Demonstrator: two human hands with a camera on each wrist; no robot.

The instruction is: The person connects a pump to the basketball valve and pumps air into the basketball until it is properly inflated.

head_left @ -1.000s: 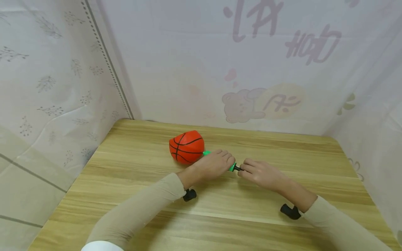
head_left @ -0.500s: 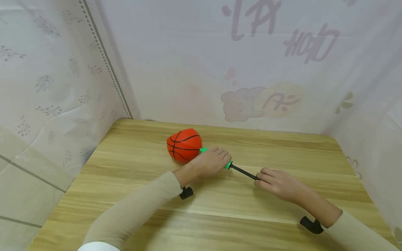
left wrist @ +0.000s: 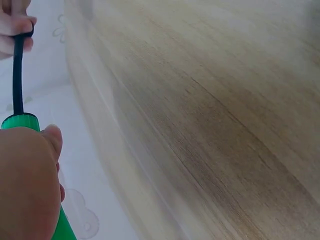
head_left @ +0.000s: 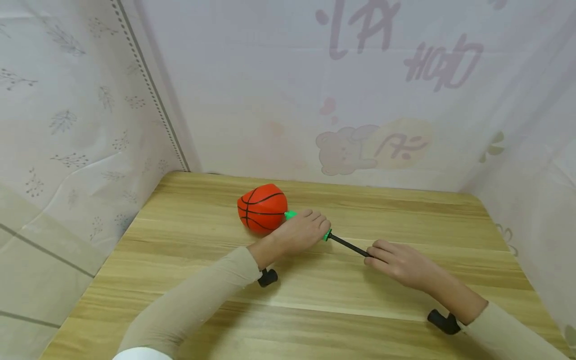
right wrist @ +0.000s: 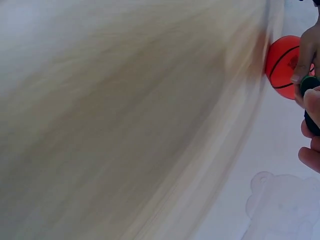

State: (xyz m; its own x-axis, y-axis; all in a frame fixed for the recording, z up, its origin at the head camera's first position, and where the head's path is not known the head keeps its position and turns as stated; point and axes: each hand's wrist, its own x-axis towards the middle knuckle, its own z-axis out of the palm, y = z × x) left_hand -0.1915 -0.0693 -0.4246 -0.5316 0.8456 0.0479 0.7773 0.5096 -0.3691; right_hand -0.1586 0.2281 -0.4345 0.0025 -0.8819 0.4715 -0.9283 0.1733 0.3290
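Head view: we see a light wooden table w/ printed curtains hung round it on the left, back and right. An orange mini basketball, partly dented, lies on the table toward the back-left of centre. A green hand pump lies beside it, nozzle end touching the ball, its black rod drawn out toward the right. Our left hand sits over the pump barrel, fingers curled round it, so only the green ends show at either side of the hand. Our right hand lies well apart from the left, fingers closed on the far end of the rod; the handle itself is hidden under the fingers. Both forearms wear beige sleeves, w/ a black wrist mount at each wrist. Left wrist view: the left hand fills the lower-left corner, wrapped round the green barrel; the black rod runs straight up from it to the right hand's fingers, which pinch it at the top corner. Table grain is blurred across the rest. Right wrist view: mostly blurred tabletop; at the right edge we see the basketball, the left hand's dark outline in front of it, and the right hand's fingertips curled round a black part, prob. the handle.
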